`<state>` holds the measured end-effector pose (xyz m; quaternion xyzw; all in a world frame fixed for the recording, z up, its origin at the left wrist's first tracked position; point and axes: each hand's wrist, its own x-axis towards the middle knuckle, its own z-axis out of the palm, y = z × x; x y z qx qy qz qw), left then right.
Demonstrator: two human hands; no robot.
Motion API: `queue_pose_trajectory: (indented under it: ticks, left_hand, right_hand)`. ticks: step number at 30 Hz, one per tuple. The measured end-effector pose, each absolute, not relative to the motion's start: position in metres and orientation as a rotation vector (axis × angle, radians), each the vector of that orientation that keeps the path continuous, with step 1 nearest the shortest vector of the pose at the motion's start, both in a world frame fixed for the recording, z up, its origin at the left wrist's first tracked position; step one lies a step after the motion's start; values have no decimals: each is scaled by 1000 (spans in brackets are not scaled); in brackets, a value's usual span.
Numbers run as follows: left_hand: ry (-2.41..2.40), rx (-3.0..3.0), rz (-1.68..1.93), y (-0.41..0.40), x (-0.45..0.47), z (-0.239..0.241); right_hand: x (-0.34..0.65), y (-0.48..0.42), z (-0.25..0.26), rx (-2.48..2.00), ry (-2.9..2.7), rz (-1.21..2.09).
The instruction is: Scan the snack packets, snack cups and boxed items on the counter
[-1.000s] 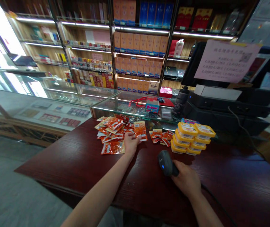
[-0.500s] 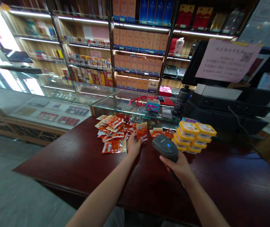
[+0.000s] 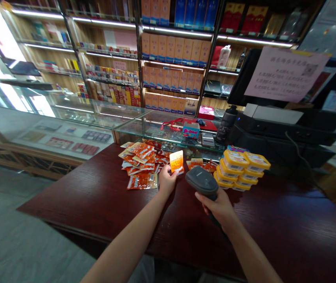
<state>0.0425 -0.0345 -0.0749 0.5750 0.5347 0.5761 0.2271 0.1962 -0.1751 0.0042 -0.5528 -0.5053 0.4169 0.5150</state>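
My left hand [image 3: 167, 179] is closed on the lower edge of an orange snack packet [image 3: 176, 160], which stands up and is brightly lit. Around the handle of a dark grey barcode scanner [image 3: 202, 181] wraps my right hand [image 3: 221, 207]; the scanner's head points toward the packet. A loose pile of orange snack packets [image 3: 140, 154] lies left of my left hand, with one packet [image 3: 143, 181] flat at its near edge. A few more orange packets [image 3: 196, 162] lie behind the scanner. Yellow plastic tubs [image 3: 235, 160] are stacked just right of the scanner.
The dark wooden counter [image 3: 97, 200] ends at a glass display case [image 3: 153, 125] behind. On the glass are a small blue and pink box [image 3: 190, 131] and a dark bottle [image 3: 227, 122]. A monitor [image 3: 238, 84] with a pink notice [image 3: 285, 74] stands at right.
A bright light now falls on the packet in my left hand. The scanner has shifted slightly left, and the blue light on its top no longer shows.
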Motion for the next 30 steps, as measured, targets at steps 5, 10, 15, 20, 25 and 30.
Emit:
queue_pose_trajectory:
  ticks: [5, 10, 15, 20, 25, 30]
  left_hand:
    - [1492, 1600, 1567, -34, 42, -77]
    - [1490, 1621, 1552, -35, 42, -76]
    - [1477, 1619, 1546, -33, 43, -78]
    - [1408, 1582, 1578, -33, 44, -78]
    - [1323, 1494, 1621, -38, 45, -72]
    - [1163, 1246, 1591, -42, 48, -68]
  right_hand:
    - [197, -173, 1, -1334, -1258, 931]
    - [196, -171, 1, -1319, -1258, 921]
    - [194, -171, 2, -1326, -1243, 912]
    - [192, -170, 2, -1350, -1255, 926]
    - [199, -178, 11, -1491, -1576, 599]
    - [220, -187, -3, -1921, -1995, 69]
